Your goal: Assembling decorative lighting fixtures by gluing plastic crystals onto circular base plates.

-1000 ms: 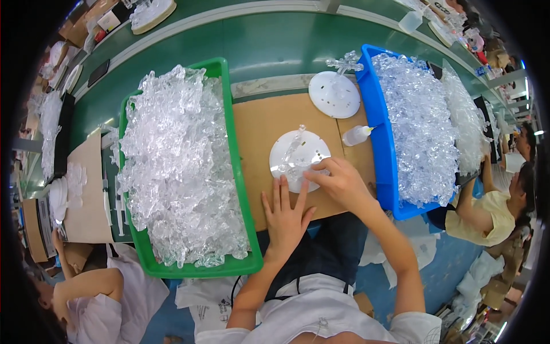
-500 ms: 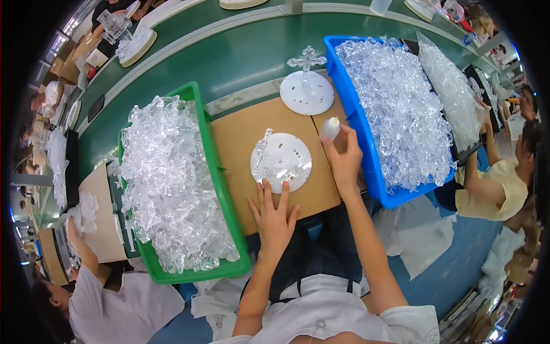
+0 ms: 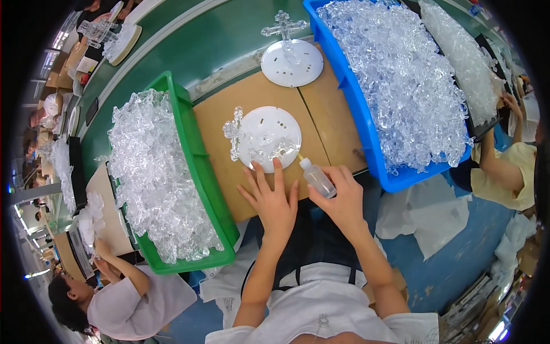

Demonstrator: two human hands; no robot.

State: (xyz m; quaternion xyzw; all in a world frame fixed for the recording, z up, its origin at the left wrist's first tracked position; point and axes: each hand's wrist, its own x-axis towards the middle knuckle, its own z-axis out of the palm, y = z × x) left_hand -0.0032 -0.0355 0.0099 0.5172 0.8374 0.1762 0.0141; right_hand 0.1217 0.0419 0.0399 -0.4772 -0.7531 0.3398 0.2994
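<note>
My right hand grips a small clear squeeze bottle with a white cap. The bottle leans, and its thin yellowish tip is at the lower right edge of a white round plate. Fingers spread, my left hand has its fingertips at the plate's near edge. A clear plastic cross lies on its side, its head past the plate's left edge and clear parts reaching over the plate. Whether the left fingertips press on those parts or the plate, I cannot tell.
Brown cardboard lies under the plate. Beyond, a clear cross stands upright on another white round plate. A green bin at left and a blue bin at right hold heaps of clear plastic pieces. Co-workers sit on both sides.
My right hand has moved nearer and turned the bottle so its tip points toward the plate. The clear cross now sticks out past the plate's left edge. The whole view has shifted.
</note>
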